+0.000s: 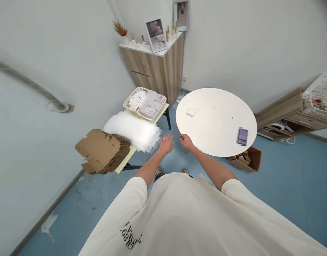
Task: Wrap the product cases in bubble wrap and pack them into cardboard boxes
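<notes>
My left hand point(166, 144) hovers with fingers apart beside the edge of a heap of clear plastic bags point(132, 131) and holds nothing that I can see. My right hand point(185, 141) is at the near edge of the round white table point(216, 121), fingers curled as if pinching something too small to make out. A small white packet point(191, 112) lies on the round table's left part, and a small blurred purple item point(242, 136) lies near its right edge.
A yellow side table point(163, 108) carries a stack of flat cardboard boxes point(102, 151), the bags and a white tray of small packets point(146, 103). A wooden cabinet point(156, 69) stands in the corner. An open carton point(245, 159) sits on the blue floor.
</notes>
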`<state>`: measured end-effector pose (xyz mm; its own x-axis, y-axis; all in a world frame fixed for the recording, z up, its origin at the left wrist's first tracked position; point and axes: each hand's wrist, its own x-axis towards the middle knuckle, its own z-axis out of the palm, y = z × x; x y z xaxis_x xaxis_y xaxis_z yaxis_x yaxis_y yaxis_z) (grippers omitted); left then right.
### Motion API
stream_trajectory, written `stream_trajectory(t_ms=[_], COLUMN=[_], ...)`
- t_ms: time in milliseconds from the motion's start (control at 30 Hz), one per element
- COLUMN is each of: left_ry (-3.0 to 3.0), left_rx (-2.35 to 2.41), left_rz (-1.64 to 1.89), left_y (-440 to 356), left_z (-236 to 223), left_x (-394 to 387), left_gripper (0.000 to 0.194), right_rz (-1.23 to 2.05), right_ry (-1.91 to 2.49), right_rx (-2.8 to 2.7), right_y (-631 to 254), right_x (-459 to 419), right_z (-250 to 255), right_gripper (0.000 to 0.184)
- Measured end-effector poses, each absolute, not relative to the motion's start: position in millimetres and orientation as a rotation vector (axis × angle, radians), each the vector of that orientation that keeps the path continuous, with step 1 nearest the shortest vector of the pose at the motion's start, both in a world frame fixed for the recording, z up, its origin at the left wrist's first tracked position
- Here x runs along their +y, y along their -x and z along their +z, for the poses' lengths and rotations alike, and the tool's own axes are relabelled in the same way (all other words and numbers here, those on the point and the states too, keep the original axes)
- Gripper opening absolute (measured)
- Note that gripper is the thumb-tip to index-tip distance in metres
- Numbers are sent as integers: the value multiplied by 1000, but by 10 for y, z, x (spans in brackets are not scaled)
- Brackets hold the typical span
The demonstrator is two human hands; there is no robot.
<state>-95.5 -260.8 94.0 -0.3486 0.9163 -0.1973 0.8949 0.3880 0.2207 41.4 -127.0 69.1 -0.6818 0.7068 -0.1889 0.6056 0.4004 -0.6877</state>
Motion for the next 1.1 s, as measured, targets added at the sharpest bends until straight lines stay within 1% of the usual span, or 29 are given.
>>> stream_trajectory(t_ms=[200, 333, 467, 533, 667, 833, 1000, 1100], left_ry=[-1438, -1348, -1166, -1070, -950, -815, -812, -829], left_rx=[2479, 2606, 2746, 2803, 2822, 2742, 2678, 2647], left_rz=[241, 385, 422, 405, 315, 251, 303, 311], left_y=[1513, 1978, 2514, 2778, 3188, 3409, 3520, 3594], left_z=[1042, 1101, 1133, 1125, 1064, 959, 941, 977], left_x=[-3420, -4116, -4849, -5193, -5754, -6090, -6148, -6168], left_gripper=[48, 41, 36, 37, 41, 51, 58, 60], right_rz=[1160, 1172, 1162, 1094, 843, 684, 618, 586], right_ry=[916, 762, 556, 408, 157, 28, 13, 26], right_rx=[-2650, -2727, -2800, -2837, -2952, -3090, -3182, -3229], right_y=[390, 1043, 1697, 1992, 2457, 2751, 2858, 2913], right_x=[-1878, -2467, -3116, -3413, -3875, -4148, -4175, -4159], right_z=[728, 767, 862, 918, 1000, 1008, 996, 1010], right_gripper=[21, 21, 21, 22, 22, 27, 34, 35])
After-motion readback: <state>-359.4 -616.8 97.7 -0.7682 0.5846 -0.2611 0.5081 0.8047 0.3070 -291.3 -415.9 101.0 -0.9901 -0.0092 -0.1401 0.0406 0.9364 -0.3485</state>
